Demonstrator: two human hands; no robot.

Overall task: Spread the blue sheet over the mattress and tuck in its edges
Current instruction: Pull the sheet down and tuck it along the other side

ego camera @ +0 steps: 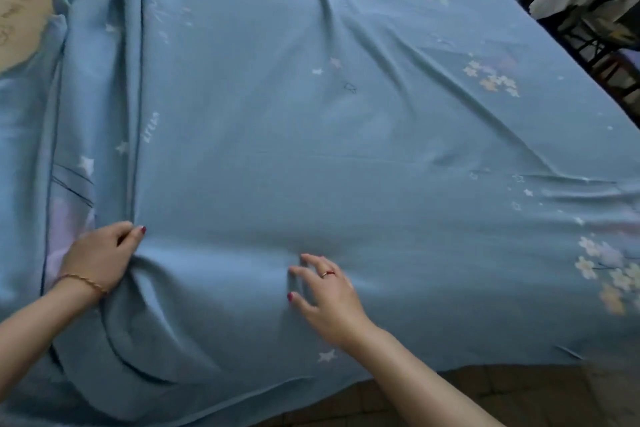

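The blue sheet (311, 135), printed with small stars and pale flowers, lies over most of the mattress. Along its left side it is doubled over in a long fold. A beige patterned strip of mattress (24, 0) shows uncovered at the top left. My left hand (100, 256) grips a bunch of the sheet at the near end of that fold, fingers curled into the cloth. My right hand (322, 291) rests on the sheet near the front edge with fingers spread and lightly bent, pressing the cloth flat. The sheet's near edge hangs over the bed's front.
Dark metal furniture (588, 28) with white and green cloth on it stands close by the bed's far right side. A brown tiled floor (519, 395) shows at the bottom right, below the hanging edge of the sheet.
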